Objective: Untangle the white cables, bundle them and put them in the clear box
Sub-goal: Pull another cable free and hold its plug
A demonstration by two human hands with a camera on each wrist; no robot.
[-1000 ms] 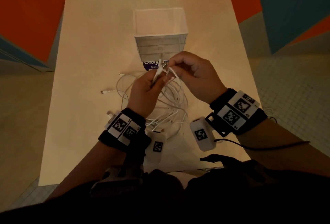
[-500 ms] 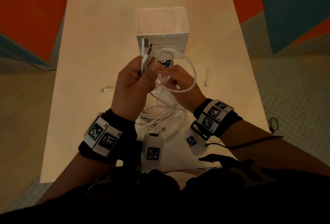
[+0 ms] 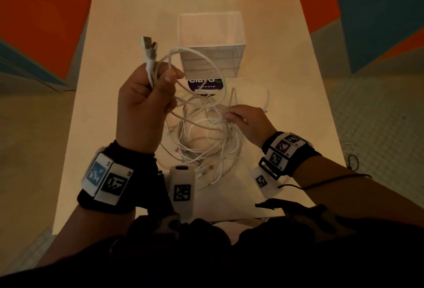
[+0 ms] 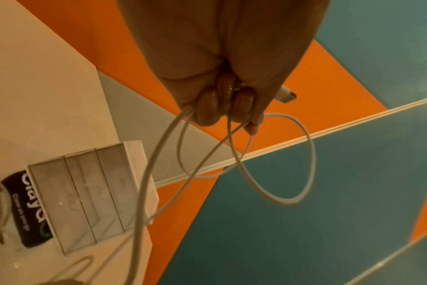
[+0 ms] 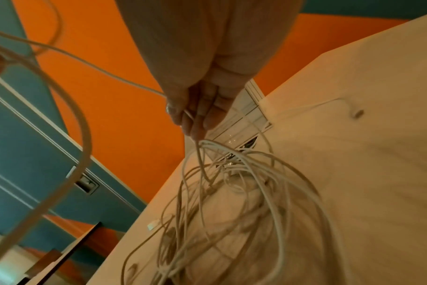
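The left hand point(image 3: 146, 97) is raised nearer than the clear box point(image 3: 212, 44), fingers curled tight round two plug ends and looped strands. Lower, the right hand point(image 3: 246, 122) pinches strands of the white cables point(image 3: 206, 140) heaped before the box.

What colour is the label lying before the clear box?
Dark purple label with white lettering, best in the head view.

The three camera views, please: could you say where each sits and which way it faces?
Head: looks down on table, both hands, wristbands.
Left wrist: along left hand gripping cables, toward wall.
Right wrist: along right hand pinching the tangle, down at the table.
Shared: all show the clear box.
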